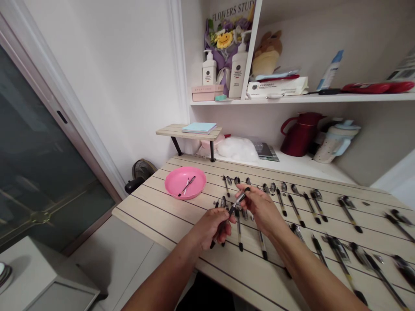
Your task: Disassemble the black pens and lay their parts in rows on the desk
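Observation:
A black pen with a clear section (239,200) is held slantwise between my two hands over the table. My left hand (215,224) is closed around its lower part. The fingers of my right hand (261,207) pinch its dark upper end. Part of the pen is covered by the fingers. Just below and beside the hands lie several pen pieces, among them a black-tipped pen barrel (239,231). To the left, a pink dish (171,190) has a black pen (189,183) and a thinner white-and-dark stick lying in it.
Rows of pen parts, such as a barrel (296,211) and dark caps, cover the slatted table (155,211) to the right. A small raised shelf (168,131) with blue paper stands at the back. Behind are a red jug (298,136), a cup (337,142) and shelves.

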Tool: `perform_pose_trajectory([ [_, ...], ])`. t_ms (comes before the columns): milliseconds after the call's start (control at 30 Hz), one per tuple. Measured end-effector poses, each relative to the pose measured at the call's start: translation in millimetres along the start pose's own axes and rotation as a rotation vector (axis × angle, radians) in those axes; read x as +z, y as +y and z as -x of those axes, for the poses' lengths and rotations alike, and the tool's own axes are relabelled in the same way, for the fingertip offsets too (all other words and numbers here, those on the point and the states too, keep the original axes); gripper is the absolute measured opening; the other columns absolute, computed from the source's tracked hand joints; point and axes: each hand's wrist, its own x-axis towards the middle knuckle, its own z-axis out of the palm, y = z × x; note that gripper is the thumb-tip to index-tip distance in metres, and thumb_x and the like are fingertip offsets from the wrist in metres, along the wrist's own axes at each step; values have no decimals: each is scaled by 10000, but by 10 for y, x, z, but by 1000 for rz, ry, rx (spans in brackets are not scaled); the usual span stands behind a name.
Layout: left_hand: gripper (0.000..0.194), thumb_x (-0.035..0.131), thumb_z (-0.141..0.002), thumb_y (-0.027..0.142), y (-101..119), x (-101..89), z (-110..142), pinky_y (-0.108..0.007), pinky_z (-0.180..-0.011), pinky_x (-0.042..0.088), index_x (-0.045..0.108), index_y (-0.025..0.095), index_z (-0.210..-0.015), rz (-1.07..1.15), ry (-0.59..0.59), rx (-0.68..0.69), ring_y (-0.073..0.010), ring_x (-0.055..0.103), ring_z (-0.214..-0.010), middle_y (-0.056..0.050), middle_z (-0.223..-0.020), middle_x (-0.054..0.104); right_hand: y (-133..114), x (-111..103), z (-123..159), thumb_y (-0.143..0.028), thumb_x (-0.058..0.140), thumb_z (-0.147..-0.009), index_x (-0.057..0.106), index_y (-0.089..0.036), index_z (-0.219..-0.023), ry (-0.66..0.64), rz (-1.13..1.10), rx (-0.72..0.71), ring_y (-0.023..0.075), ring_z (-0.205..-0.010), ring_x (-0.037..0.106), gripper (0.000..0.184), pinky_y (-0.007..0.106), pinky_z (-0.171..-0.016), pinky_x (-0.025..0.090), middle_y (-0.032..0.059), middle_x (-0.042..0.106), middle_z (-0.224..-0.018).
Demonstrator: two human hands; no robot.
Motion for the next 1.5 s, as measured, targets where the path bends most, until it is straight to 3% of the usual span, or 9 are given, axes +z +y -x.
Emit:
perform_pose_trajectory([
  [167, 383, 447, -737, 459, -8, -49, 8, -175, -312, 186, 555, 133, -905, 20, 34, -24, -51, 383, -313, 27, -502, 513, -44, -76, -66, -281, 530, -679, 571, -155, -939, 38, -7, -30, 79, -475, 455, 291, 209, -426, 353, 34, 599, -728],
  [333, 466, 455, -729, 526, 103, -168, -33, -171, -322, 174, 544, 139, -972, 20, 140, 52, -41, 365, -320, 32, -528, 511, -97, -152, -241, -332, 575, -676, 573, -156, -928, 68, 23, -52, 70, -467, 457, 308, 198, -416, 345, 27, 590, -712],
  [567, 430, 482, -715, 485, 293, -402, -372, -163, -325, 167, 500, 148, -981, 12, 290, 137, -32, 332, -309, 46, -528, 508, -144, -86, -683, -353, 594, -678, 590, -143, -804, 131, 255, -91, 66, -429, 469, 245, 171, -371, 316, -9, 552, -549],
  [700, 367, 471, -717, 464, 214, -486, -526, -163, -312, 154, 482, 163, -927, 10, 309, 127, -32, 333, -296, 50, -546, 514, -77, 46, -866, -334, 567, -707, 548, -163, -777, 104, 306, -41, 85, -423, 532, 186, 160, -345, 335, -17, 546, -541],
  [867, 330, 457, -719, 450, 62, -539, -577, -166, -313, 208, 469, 174, -900, 36, 288, 78, -53, 383, -312, 52, -536, 506, 79, 174, -1129, -279, 564, -708, 543, -183, -914, 59, 375, 20, 109, -393, 555, 228, 187, -359, 400, -42, 533, -500],
  [1067, 364, 441, -719, 476, 16, -577, -636, -163, -310, 211, 458, 173, -921, 61, 301, 66, -53, 384, -302, 52, -530, 506, 208, 290, -1446, -224, 612, -647, 565, -181, -944, 32, 458, 37, 99, -322, 501, 303, 178, -327, 345, -70, 497, -418],
  [1233, 343, 423, -725, 459, 0, -570, -669, -159, -310, 189, 455, 175, -914, 57, 399, 80, -51, 379, -291, 59, -516, 501, 334, 360, -1493, -224, 619, -619, 573, -175, -886, -8, 534, 54, 107, -323, 499, 275, 186, -330, 326, -48, 536, -428],
  [1500, 323, 421, -733, 441, 36, -602, -673, -169, -313, 211, 473, 170, -902, 71, 492, 161, -55, 384, -300, 61, -515, 489, 588, 392, -1365, -179, 664, -533, 587, -186, -629, -131, 751, 54, 83, -329, 463, 124, 180, -356, 303, -64, 505, -365],
])
